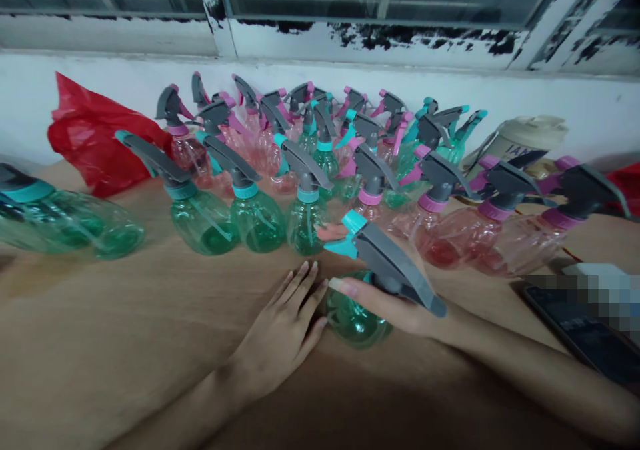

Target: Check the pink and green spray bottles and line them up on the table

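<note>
- I have the right hand closed around the upper part of a green spray bottle, its thumb laid across the front and a fingertip showing behind the spray head.
- My left hand lies palm down on the counter, fingers stretched out and holding nothing; its fingertips and thumb come just beside the bottle, and I can't tell whether they touch it.
- The bottle I hold sits near the middle of my view, in front of the rows; its head is grey with a turquoise nozzle and trigger.
- Behind it I see green bottles with turquoise collars, and toward the right pink bottles with pink collars; more of both colours crowd behind.
- The bodies are clear, rounded, glossy plastic with thin dip tubes showing; I can't tell if the deeper colour low down is liquid.
- At the back left I get a crumpled, shiny red plastic bag; at the back right, a pale lettered container.
- A dark phone lies by my right forearm, on the smooth, wood-coloured counter.
</note>
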The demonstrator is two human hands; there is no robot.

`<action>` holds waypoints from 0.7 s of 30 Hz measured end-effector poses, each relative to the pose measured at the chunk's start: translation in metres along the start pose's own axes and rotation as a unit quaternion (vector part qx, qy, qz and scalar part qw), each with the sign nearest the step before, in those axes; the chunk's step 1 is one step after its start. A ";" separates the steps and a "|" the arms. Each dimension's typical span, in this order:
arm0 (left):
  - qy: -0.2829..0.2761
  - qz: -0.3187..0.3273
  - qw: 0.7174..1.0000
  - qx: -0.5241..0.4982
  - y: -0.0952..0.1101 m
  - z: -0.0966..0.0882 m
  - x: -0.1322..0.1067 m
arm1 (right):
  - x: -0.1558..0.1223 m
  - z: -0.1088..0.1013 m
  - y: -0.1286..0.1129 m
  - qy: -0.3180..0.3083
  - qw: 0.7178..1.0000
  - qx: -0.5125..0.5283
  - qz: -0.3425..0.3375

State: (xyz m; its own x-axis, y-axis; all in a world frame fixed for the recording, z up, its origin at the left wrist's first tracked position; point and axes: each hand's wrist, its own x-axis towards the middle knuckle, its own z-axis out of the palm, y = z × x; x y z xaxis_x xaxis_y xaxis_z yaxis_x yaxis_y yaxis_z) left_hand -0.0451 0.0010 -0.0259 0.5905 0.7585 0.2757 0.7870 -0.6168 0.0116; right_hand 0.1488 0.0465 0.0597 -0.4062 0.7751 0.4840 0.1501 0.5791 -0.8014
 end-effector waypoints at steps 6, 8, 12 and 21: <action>0.001 -0.004 1.000 0.001 0.001 -0.001 0.000 | 0.000 -0.001 0.000 -0.001 1.000 0.004 -0.012; -0.001 -0.001 1.000 0.004 0.001 -0.002 0.000 | 0.001 -0.001 0.000 0.000 1.000 0.007 -0.021; -0.007 -0.003 1.000 0.021 0.003 -0.002 0.002 | 0.000 0.000 0.001 -0.005 1.000 0.000 0.000; -0.001 0.004 1.000 0.022 0.005 -0.006 0.002 | -0.002 -0.002 0.004 -0.035 0.999 -0.033 0.021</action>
State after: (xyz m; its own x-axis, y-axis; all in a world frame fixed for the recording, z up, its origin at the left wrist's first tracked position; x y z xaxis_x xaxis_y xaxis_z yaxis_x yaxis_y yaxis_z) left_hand -0.0414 -0.0017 -0.0198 0.5977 0.7536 0.2737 0.7888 -0.6138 -0.0326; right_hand 0.1519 0.0479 0.0563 -0.4591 0.7813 0.4229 0.2273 0.5635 -0.7943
